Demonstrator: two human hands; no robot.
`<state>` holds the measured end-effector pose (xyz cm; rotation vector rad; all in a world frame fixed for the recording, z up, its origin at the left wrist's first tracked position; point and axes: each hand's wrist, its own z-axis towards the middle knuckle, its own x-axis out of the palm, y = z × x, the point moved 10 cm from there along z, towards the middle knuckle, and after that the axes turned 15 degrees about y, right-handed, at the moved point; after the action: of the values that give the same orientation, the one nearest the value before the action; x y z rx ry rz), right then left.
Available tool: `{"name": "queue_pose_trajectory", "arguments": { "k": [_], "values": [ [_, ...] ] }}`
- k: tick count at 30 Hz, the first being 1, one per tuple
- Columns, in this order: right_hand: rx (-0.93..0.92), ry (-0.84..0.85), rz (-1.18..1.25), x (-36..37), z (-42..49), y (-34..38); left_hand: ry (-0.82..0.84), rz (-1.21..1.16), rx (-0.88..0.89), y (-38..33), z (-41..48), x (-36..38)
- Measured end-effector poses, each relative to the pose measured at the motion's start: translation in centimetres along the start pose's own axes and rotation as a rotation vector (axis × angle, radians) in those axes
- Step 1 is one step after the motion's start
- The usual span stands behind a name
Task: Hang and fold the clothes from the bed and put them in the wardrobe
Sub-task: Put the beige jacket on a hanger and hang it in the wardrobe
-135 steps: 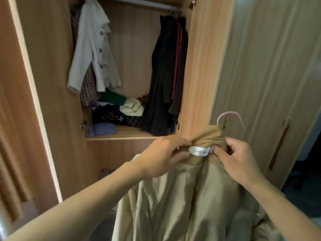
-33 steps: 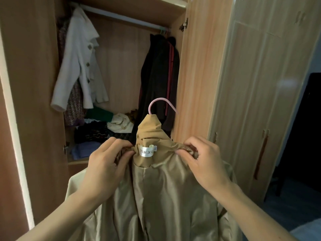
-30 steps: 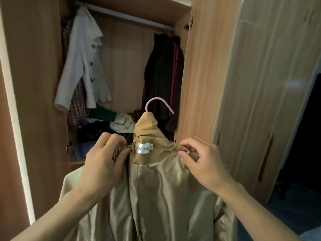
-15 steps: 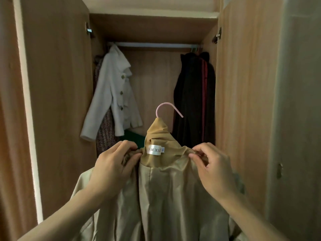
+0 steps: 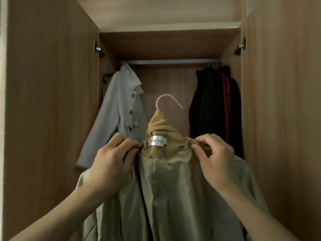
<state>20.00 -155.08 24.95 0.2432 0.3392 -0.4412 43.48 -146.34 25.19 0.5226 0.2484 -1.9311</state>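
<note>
A tan coat (image 5: pixel 170 185) hangs on a pink hanger, whose hook (image 5: pixel 167 100) sticks up above the collar. A white label (image 5: pixel 156 140) shows inside the neck. My left hand (image 5: pixel 111 164) grips the coat's left shoulder and my right hand (image 5: pixel 215 162) pinches its right shoulder. I hold the coat up in front of the open wardrobe, below the hanging rail (image 5: pixel 170 61). The hook is well under the rail and not on it.
On the rail hang a white buttoned jacket (image 5: pixel 121 112) at the left and dark garments (image 5: pixel 215 105) at the right, with a gap between them. The open wardrobe doors (image 5: pixel 52 101) stand close at both sides. A shelf board (image 5: pixel 166 44) sits just above the rail.
The coat and both hands have risen toward the rail, and my view has tilted up and moved closer to the wardrobe. The lower shelf with folded clothes has dropped out of sight.
</note>
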Motion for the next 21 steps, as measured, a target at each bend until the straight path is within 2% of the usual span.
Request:
{"name": "queue_pose_trajectory", "arguments": {
  "k": [6,12,21],
  "values": [
    [-0.052,-0.071,-0.093,4.7,4.9,-1.4,-0.063,0.065,0.064,6.1,2.6,1.7],
    [-0.109,-0.064,-0.025,11.0,10.6,-3.9,-0.082,0.076,0.059,13.7,5.4,3.0],
    [-0.084,-0.141,0.132,17.9,16.2,-9.7,-0.106,0.179,0.078,20.0,9.8,5.1]
  ]
}}
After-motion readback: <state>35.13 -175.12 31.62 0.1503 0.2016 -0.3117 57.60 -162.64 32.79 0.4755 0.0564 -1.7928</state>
